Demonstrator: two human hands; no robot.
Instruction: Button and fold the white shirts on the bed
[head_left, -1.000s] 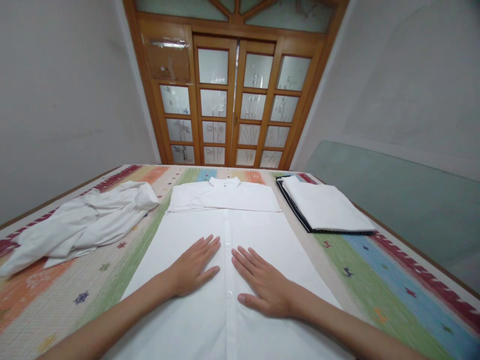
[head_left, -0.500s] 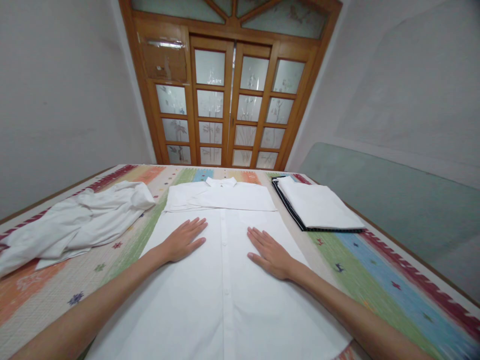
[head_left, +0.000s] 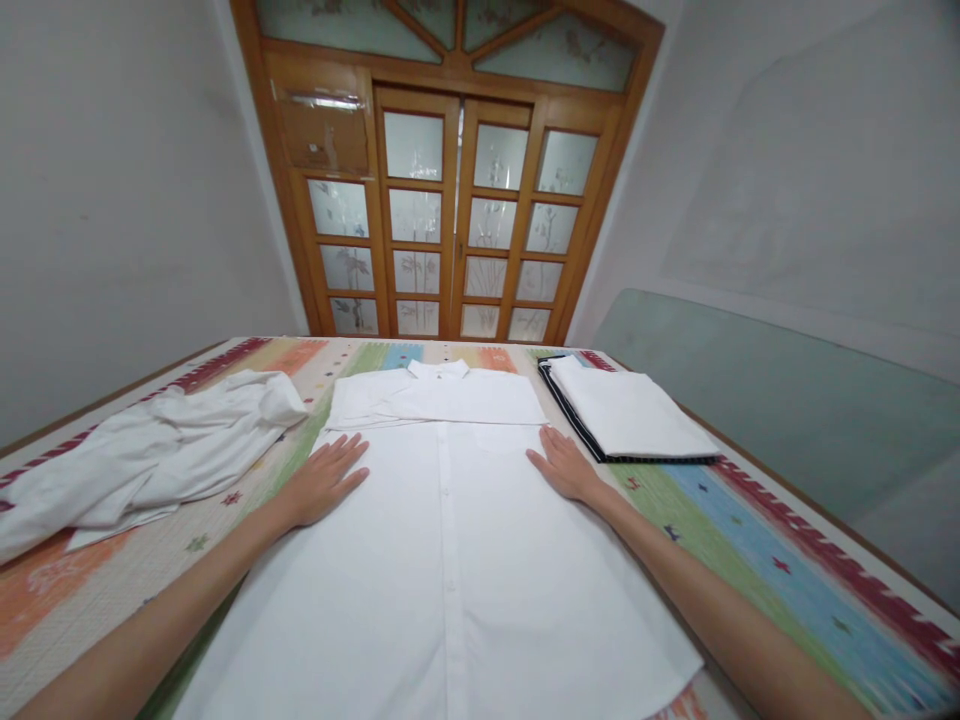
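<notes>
A white button-up shirt (head_left: 397, 560) lies flat, front side up, with its collar at the far end. Its sleeves are folded across the upper chest, one over the other. My left hand (head_left: 322, 480) rests flat on the shirt's left edge just below the folded sleeves, fingers stretched out. On the opposite edge, my right hand (head_left: 564, 464) lies palm down, its fingertips touching the lower border of the folded sleeve. Neither hand grips the cloth.
A crumpled white garment (head_left: 172, 450) lies on the left of the patterned tablecloth (head_left: 735, 535). To the right sits a folded white cloth (head_left: 637, 410) above black folded fabric (head_left: 574, 415). Beyond the table stand wooden glazed doors (head_left: 454, 210), with a pale green panel (head_left: 750, 390) at right.
Both hands have slid outward from near the button placket to the shirt's side edges, the right one also slightly farther away. The view has tilted up a little.
</notes>
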